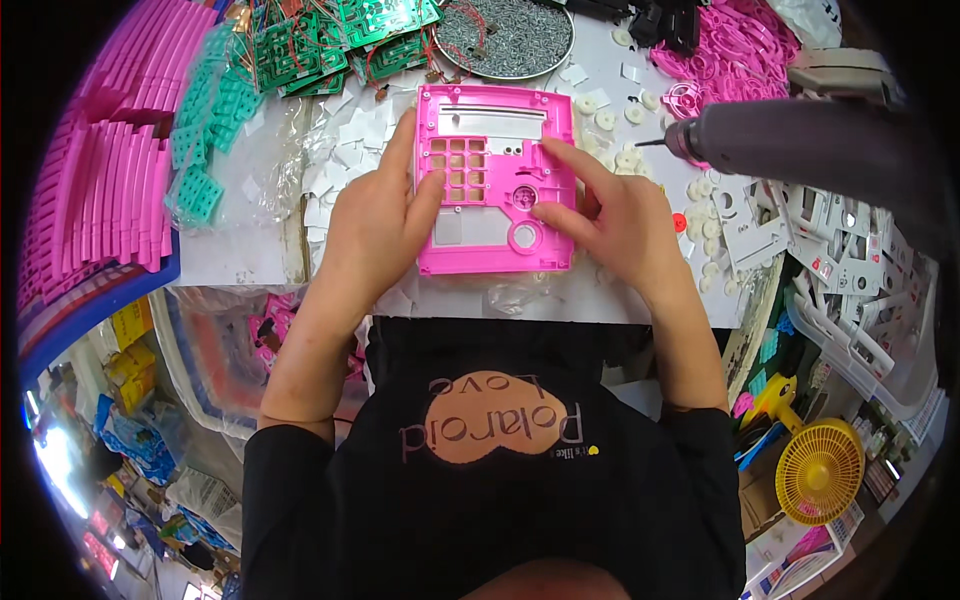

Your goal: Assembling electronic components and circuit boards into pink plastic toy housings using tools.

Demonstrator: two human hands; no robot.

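A pink plastic housing (503,188) lies on the white table in front of me, its inner side facing up. It has a grid of square key holes, a long slot at the top and round openings at the right. My left hand (368,228) grips the left edge, thumb on top beside the key grid and fingers along the side. On the right side, my right hand (632,228) holds the housing, its index finger at the upper right and its thumb by a round part (525,196) in an opening. The other right fingers are mostly hidden under that hand.
An electric screwdriver (740,135) hangs at the right, its bit pointing left. Green circuit boards (300,50) and a tray of screws (505,40) lie at the back. Pink housings (110,200) are stacked left; white plastic parts (850,250) fill the right. A yellow fan (820,470) stands lower right.
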